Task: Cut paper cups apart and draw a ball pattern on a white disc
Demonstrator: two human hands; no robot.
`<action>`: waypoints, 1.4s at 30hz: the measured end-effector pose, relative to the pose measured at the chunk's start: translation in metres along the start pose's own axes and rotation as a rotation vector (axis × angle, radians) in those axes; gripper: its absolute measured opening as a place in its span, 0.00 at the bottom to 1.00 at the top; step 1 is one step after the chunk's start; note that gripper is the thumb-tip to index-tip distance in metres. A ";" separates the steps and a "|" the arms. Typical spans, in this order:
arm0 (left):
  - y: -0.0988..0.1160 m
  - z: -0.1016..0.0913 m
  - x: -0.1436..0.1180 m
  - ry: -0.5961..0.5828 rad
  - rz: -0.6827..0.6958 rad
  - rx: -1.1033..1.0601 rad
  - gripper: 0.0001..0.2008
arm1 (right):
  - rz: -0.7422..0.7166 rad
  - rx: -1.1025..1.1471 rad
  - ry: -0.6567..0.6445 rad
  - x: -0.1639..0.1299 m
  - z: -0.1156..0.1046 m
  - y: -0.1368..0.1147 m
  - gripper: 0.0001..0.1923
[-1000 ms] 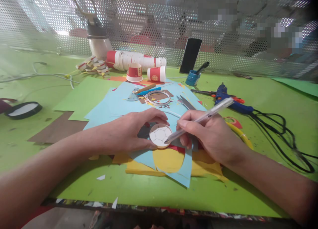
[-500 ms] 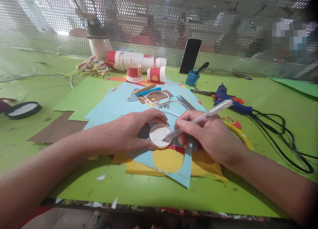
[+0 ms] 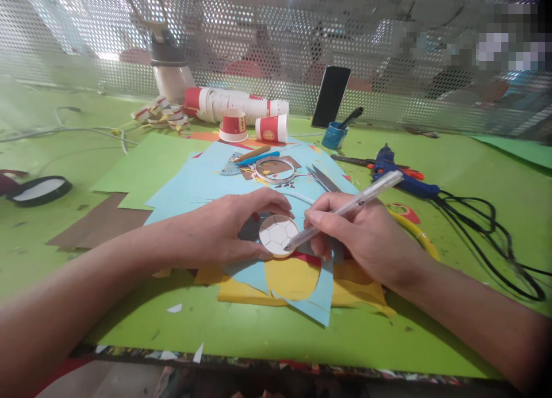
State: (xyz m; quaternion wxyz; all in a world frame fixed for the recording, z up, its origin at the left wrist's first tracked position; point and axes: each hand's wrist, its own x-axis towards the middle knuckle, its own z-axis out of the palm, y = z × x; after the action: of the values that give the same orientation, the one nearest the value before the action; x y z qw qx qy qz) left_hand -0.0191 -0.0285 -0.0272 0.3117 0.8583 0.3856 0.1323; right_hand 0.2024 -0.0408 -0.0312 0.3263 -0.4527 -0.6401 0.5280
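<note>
A small white disc (image 3: 276, 232) with a soccer-ball pattern of dark lines lies on the paper pile. My left hand (image 3: 241, 225) grips its edge, thumb at the near side and curled fingers at the far side. In my right hand (image 3: 353, 231) is a clear gel pen (image 3: 362, 199), slanting down to the left with its tip at the disc's lower right part. Beneath are light blue paper (image 3: 190, 179) and yellow paper (image 3: 297, 280). Scissors (image 3: 323, 178) lie just beyond my right hand, their handles hidden.
Behind the papers are paper cups (image 3: 271, 129), a phone (image 3: 331, 97) and a blue pot (image 3: 334, 136) with a black pen. A blue glue gun (image 3: 403, 179) with a looped black cord sits right. Black tape (image 3: 41, 191) is left. A perforated metal screen (image 3: 259, 47) closes the back.
The pen tip has shifted slightly down and to the right on the disc, and a line shows near where it was. My left hand and the disc have stayed put.
</note>
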 end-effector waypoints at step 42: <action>0.008 -0.001 -0.003 0.010 0.035 0.006 0.21 | 0.001 -0.001 -0.001 -0.001 0.001 0.000 0.10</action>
State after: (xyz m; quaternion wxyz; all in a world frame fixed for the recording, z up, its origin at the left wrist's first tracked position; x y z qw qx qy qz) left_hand -0.0168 -0.0348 -0.0211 0.3047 0.8653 0.3723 0.1407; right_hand 0.2020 -0.0417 -0.0312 0.3256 -0.4532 -0.6402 0.5280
